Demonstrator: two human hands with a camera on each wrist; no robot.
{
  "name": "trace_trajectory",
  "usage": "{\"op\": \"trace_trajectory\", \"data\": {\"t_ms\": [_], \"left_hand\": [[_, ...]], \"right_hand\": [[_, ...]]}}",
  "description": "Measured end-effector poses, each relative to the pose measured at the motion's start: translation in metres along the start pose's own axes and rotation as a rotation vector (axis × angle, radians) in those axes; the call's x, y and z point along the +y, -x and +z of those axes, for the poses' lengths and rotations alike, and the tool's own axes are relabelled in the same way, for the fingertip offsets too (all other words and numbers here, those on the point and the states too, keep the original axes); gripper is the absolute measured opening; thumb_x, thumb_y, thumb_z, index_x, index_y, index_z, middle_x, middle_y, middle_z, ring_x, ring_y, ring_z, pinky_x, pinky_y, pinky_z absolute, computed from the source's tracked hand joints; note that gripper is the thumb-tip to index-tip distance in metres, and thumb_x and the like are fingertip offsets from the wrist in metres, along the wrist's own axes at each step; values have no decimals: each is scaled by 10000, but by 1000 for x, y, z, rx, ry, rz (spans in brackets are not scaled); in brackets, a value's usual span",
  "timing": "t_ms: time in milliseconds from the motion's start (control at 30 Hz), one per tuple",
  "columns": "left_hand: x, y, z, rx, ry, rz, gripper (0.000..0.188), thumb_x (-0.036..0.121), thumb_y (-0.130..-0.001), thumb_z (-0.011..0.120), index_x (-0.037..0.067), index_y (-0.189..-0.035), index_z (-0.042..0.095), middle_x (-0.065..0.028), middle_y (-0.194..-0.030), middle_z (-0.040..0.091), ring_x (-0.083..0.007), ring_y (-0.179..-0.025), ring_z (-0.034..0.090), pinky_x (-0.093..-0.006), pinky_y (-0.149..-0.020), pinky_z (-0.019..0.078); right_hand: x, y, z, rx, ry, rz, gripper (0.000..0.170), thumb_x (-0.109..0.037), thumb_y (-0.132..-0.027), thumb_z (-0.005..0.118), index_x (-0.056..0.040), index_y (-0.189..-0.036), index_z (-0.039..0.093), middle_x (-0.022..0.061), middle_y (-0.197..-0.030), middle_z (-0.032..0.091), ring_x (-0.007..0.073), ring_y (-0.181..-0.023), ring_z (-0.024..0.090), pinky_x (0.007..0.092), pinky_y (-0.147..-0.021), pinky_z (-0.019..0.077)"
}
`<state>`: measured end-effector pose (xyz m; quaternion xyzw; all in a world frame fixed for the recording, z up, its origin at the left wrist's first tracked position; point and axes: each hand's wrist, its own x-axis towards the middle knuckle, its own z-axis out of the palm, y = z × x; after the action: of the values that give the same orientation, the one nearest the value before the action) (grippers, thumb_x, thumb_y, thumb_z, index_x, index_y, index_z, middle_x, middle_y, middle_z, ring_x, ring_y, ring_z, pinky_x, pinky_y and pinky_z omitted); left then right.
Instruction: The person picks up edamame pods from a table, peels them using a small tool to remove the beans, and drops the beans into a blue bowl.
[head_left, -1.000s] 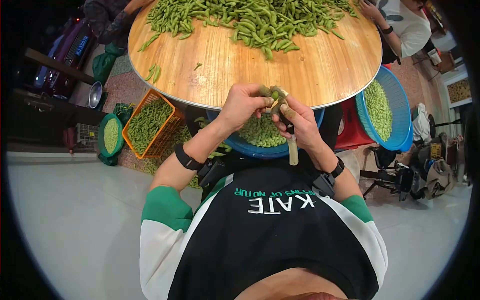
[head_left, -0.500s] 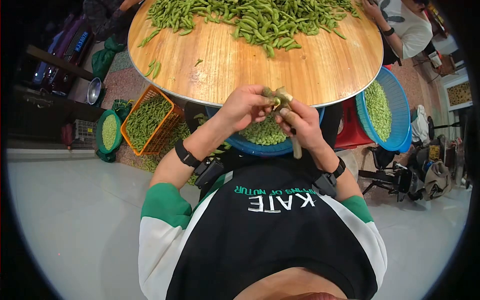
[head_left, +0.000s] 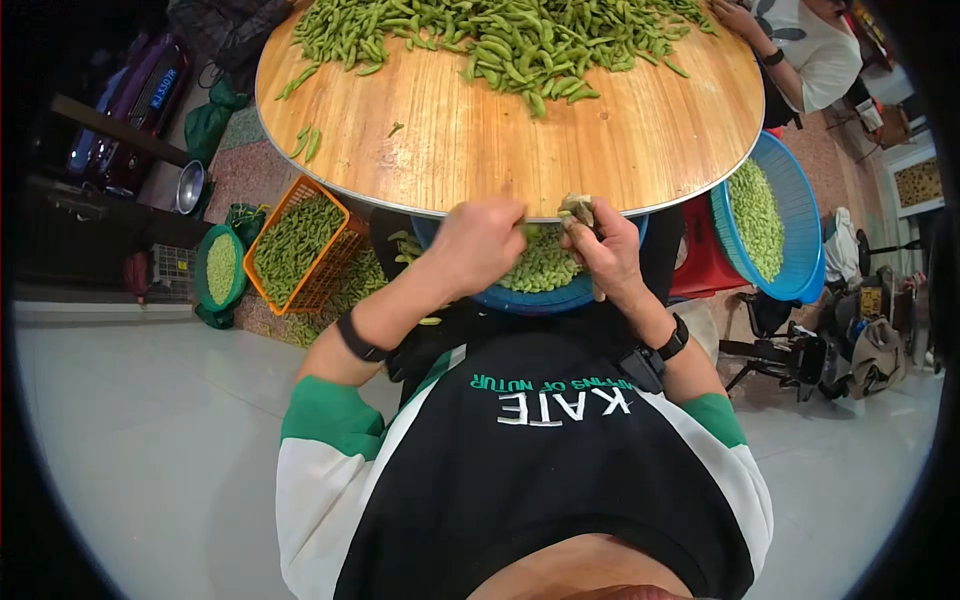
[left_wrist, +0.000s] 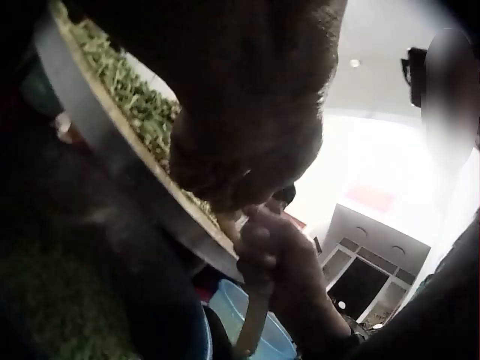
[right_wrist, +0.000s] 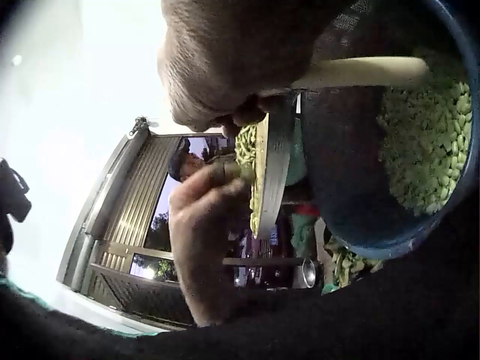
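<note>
My right hand (head_left: 610, 252) grips a pale-handled tool at the near edge of the wooden table (head_left: 420, 165). The smooth cream handle (right_wrist: 367, 72) sticks out from the fist in the right wrist view; the fingers hide the working end. Pale, stained wrapping shows at the fingertips. To its left, my left hand (head_left: 472, 248) is blurred, its fingers bent, with a greenish patch at the fingertips; I cannot tell whether that is a pod. Beneath both hands stands a blue tub (head_left: 530, 304) with shelled green beans (head_left: 543, 264) in it.
Green pods (head_left: 530, 50) are heaped on the table's far side. An orange crate (head_left: 312, 291) of pods and a green basin (head_left: 237, 282) stand left. On the right is a blue basket (head_left: 797, 215) of beans. Another person (head_left: 815, 60) sits at the far right.
My hands were together over the tub; the left has pulled away left and down toward me. The right still grips the tool, its handle now mostly hidden in the head view.
</note>
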<state>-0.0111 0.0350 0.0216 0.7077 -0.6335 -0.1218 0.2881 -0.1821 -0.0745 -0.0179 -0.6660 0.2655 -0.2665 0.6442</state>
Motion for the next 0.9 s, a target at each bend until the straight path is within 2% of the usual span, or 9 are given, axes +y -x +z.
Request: {"op": "trace_trajectory", "data": {"t_ms": [67, 167, 233, 300, 467, 633, 733, 833, 900], "left_hand": [[-7, 20, -26, -101, -303, -6, 104, 101, -776, 579, -1, -753, 581, -201, -763, 632, -383, -715, 634, -452, -650, 516], [-21, 34, -59, -312, -583, -149, 147, 148, -830, 605, 3, -808, 594, -199, -750, 619, -370, -713, 637, -458, -636, 510], [-24, 17, -64, -225, -546, -138, 157, 170, -844, 608, 14, -825, 610, -196, -764, 624, -381, -722, 630, -464, -647, 503], [-33, -15, -55, 28, -302, 55, 154, 176, -847, 601, 24, -837, 622, -192, -776, 625, -392, -747, 617, -468, -668, 494], [-45, -117, -11, 95, -259, 140, 119, 106, -837, 561, 28, -906, 619, -179, -847, 594, -394, -824, 601, -462, -709, 488], [-66, -153, 15, 115, -420, 237, 161, 59, -792, 576, 36, -933, 650, -181, -914, 579, -367, -894, 606, -434, -762, 509], [-75, -151, 15, 134, -284, 265, 202, 59, -789, 581, 33, -976, 653, -186, -965, 575, -358, -907, 600, -431, -770, 506], [-72, -127, 14, 193, -119, 275, 200, 31, -796, 598, 30, -992, 641, -161, -859, 608, -310, -821, 612, -405, -717, 497], [-60, -109, 6, 12, 418, 46, 131, 67, -848, 613, 1, -958, 644, -71, -803, 632, -171, -715, 597, -308, -656, 486]], "right_hand": [[7, -1, -5, -17, 170, -187, 156, -65, -874, 628, 10, -1003, 580, 32, -684, 579, 89, -593, 543, 254, -551, 454], [14, 6, -12, -68, 356, -206, 185, -71, -854, 650, 17, -1000, 577, 68, -700, 589, 116, -630, 568, 267, -577, 458], [23, 1, -11, -54, 308, -142, 189, -59, -847, 639, 18, -1007, 574, 83, -719, 598, 124, -665, 583, 261, -597, 457], [23, -2, -8, -15, 163, -132, 183, -46, -848, 614, 19, -1014, 573, 82, -725, 603, 122, -668, 586, 260, -612, 463], [8, -4, 1, -40, 166, -163, 193, -37, -848, 596, 27, -1027, 567, 84, -734, 606, 120, -673, 587, 266, -625, 467], [9, -1, -2, -32, 109, -147, 197, -64, -881, 584, 20, -1058, 567, 51, -740, 602, 94, -653, 563, 246, -595, 456], [-1, -1, -12, -62, -76, 60, 250, -108, -930, 530, 9, -1151, 545, 32, -764, 590, 61, -596, 500, 215, -524, 410], [-5, -5, -16, -61, -308, 63, 318, -133, -965, 464, 8, -1249, 490, 34, -798, 573, 46, -564, 440, 194, -471, 357], [-11, -10, -13, -71, -361, 52, 352, -128, -973, 437, 18, -1292, 447, 47, -836, 556, 62, -562, 438, 196, -463, 363]]}}
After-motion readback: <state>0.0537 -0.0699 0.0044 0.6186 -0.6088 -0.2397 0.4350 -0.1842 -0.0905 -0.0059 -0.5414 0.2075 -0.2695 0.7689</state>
